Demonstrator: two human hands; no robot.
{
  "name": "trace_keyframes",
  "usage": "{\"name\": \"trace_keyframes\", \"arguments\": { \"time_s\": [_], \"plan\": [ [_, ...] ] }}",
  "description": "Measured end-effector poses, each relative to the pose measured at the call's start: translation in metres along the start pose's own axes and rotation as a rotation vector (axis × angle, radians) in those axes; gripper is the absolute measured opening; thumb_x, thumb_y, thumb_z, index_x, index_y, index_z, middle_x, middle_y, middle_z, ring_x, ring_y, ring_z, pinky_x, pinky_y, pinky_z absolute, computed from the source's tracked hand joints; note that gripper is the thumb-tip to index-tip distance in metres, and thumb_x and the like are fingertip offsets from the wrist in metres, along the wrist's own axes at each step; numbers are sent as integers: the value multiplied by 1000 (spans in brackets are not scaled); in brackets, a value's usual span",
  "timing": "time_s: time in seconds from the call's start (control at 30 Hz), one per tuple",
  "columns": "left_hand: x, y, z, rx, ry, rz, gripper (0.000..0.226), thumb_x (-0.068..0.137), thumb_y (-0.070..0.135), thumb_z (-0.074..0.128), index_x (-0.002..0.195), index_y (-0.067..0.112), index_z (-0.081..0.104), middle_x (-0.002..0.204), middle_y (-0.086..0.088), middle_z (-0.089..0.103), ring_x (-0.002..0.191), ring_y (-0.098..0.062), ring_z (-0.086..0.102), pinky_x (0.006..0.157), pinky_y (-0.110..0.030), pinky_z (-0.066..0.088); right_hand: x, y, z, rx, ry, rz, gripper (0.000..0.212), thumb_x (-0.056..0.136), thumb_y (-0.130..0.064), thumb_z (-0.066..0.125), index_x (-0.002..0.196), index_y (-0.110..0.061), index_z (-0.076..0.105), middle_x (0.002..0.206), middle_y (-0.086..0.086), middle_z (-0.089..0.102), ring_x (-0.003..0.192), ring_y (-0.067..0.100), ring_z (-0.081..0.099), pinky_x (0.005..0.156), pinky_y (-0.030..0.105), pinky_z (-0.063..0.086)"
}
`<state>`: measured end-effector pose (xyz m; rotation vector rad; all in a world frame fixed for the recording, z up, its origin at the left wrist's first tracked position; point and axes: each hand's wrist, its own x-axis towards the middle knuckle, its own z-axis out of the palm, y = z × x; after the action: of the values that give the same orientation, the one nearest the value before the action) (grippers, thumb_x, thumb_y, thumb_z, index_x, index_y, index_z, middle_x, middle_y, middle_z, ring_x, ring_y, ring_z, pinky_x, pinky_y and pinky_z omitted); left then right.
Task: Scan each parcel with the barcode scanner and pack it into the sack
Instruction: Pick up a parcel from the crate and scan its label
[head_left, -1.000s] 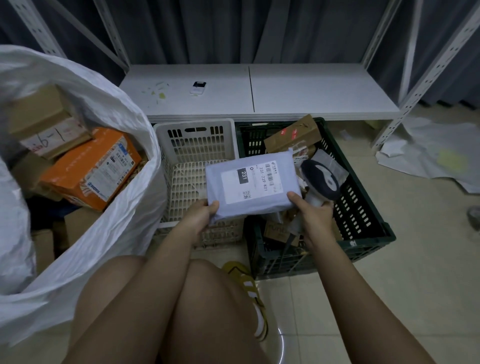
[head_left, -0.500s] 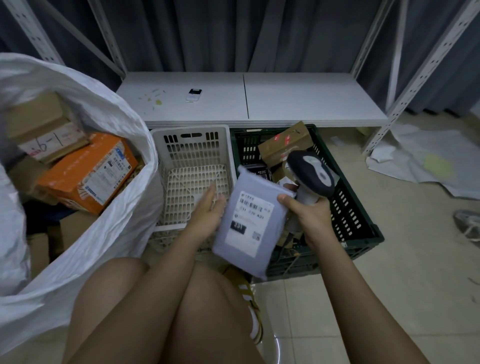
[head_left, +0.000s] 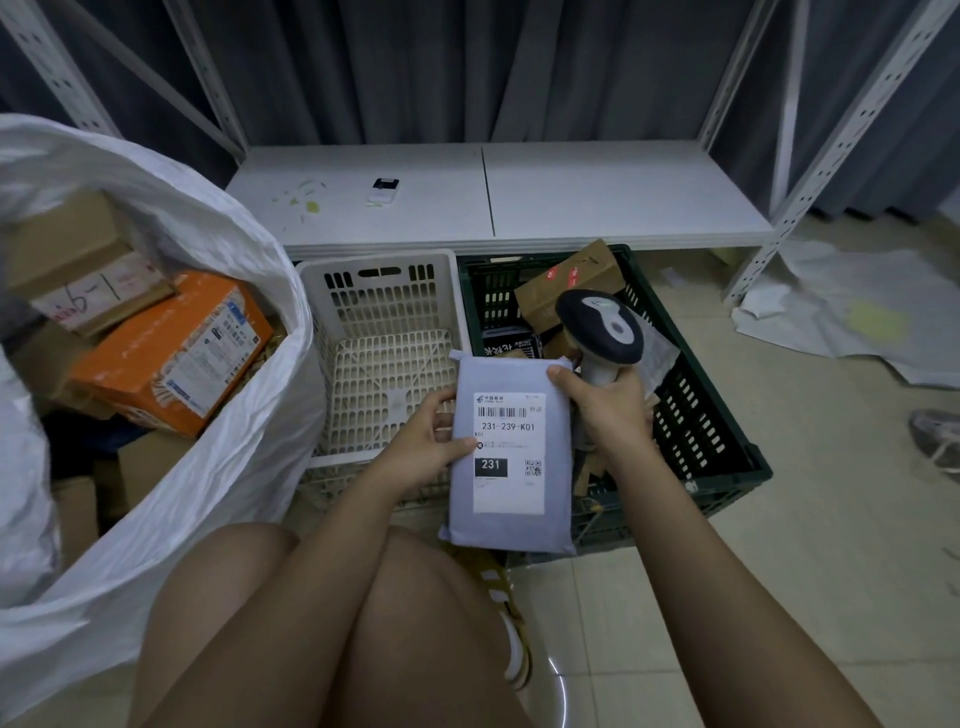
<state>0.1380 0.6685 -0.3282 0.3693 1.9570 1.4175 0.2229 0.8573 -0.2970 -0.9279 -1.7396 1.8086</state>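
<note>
At the left of the frame a white sack (head_left: 171, 467) is seen standing open, and inside it an orange box (head_left: 171, 353) is lodged below a brown carton (head_left: 78, 270) marked by hand. Just right of the sack, a white basket (head_left: 382, 312) is set on the floor, with a dark green crate (head_left: 717, 431) touching its right side; both are tucked against the front edge of a low white shelf (head_left: 597, 202) in the upper middle of the frame, on which a small black-and-white device (head_left: 384, 189) is laid. In the centre, a pale blue parcel (head_left: 509, 452) is held upright in front of the basket and crate, its label with barcode and the number 231 turned toward the camera. Its left edge is pinched by the left hand (head_left: 426, 447), the thumb laid on the front face. The top right corner of the parcel is touched by the thumb of the right hand (head_left: 608, 410), whose grip is closed round the handle of a barcode scanner (head_left: 602, 327); the scanner's dark head is raised above the crate. Behind it, a brown cardboard box (head_left: 566, 286) is seen tilted in the crate. Crumpled white paper (head_left: 852, 317) is spread on the tiled floor at the right.
</note>
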Motion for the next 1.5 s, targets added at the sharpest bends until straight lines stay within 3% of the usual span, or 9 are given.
{"name": "trace_keyframes", "arguments": {
  "time_s": [0.2, 0.3, 0.5, 0.67, 0.87, 1.0, 1.13, 1.3, 1.5],
  "plan": [
    [5, 4, -3, -50, 213, 44, 64, 91, 1, 60, 143, 20, 28, 117, -3, 49, 110, -21, 51, 93, -47, 50, -9, 1, -2, 20, -36, 26, 35, 92, -29, 64, 124, -24, 51, 99, -13, 56, 100, 9, 54, 91, 30, 38],
    [9, 2, -4, -112, 308, 36, 65, 90, -1, 61, 143, 18, 28, 119, -5, 51, 108, -22, 53, 87, -41, 49, -19, 9, -3, -11, -137, -15, 40, 91, -26, 66, 128, -16, 56, 113, -2, 65, 107, 13, 60, 79, 19, 48],
    [13, -5, -8, -174, 366, -42, 65, 87, -1, 64, 140, 16, 31, 119, -9, 54, 112, -30, 57, 94, -53, 50, -37, 28, 2, -140, -344, 56, 17, 90, -17, 65, 101, -25, 57, 84, -6, 60, 78, 9, 57, 69, 27, 45],
    [12, -4, -7, -167, 371, -33, 63, 88, -1, 63, 140, 15, 31, 115, -6, 53, 105, -25, 55, 95, -51, 49, -55, 35, 5, -199, -464, 25, 25, 86, -12, 72, 99, -27, 58, 86, -12, 61, 78, 1, 58, 61, 12, 45],
    [12, -6, -9, -172, 373, -33, 64, 87, -1, 64, 140, 17, 31, 124, -12, 56, 106, -26, 58, 95, -52, 49, -60, 38, 8, -222, -426, 20, 33, 80, -15, 78, 109, -19, 61, 90, -9, 63, 86, 9, 60, 70, 24, 48],
    [12, -7, -10, -184, 371, -25, 64, 87, -2, 63, 140, 16, 31, 126, -13, 56, 107, -26, 57, 94, -50, 50, -60, 37, 7, -212, -425, 29, 26, 81, -11, 76, 97, -23, 59, 81, -13, 60, 77, 1, 57, 62, 15, 45],
    [9, -4, -9, -196, 383, -9, 65, 87, -1, 63, 140, 16, 31, 123, -11, 56, 106, -25, 58, 93, -49, 51, -62, 33, 8, -196, -410, 28, 32, 81, -8, 76, 108, -14, 59, 88, -9, 61, 79, 3, 58, 56, 9, 46],
    [-5, 11, -9, -272, 471, 111, 64, 88, -3, 62, 141, 15, 31, 118, -6, 54, 104, -20, 56, 90, -41, 50, -66, 13, 13, -105, -354, 3, 37, 82, -4, 74, 117, -4, 60, 100, 5, 66, 87, 11, 61, 62, 11, 49],
    [-48, 43, -44, -426, 654, 315, 71, 85, -2, 66, 143, 14, 30, 116, 2, 56, 101, -8, 60, 82, -24, 51, -66, -44, 40, -79, -307, -113, 36, 82, -12, 77, 112, -1, 62, 87, 2, 65, 70, 2, 62, 59, 14, 50]
  ]
}}
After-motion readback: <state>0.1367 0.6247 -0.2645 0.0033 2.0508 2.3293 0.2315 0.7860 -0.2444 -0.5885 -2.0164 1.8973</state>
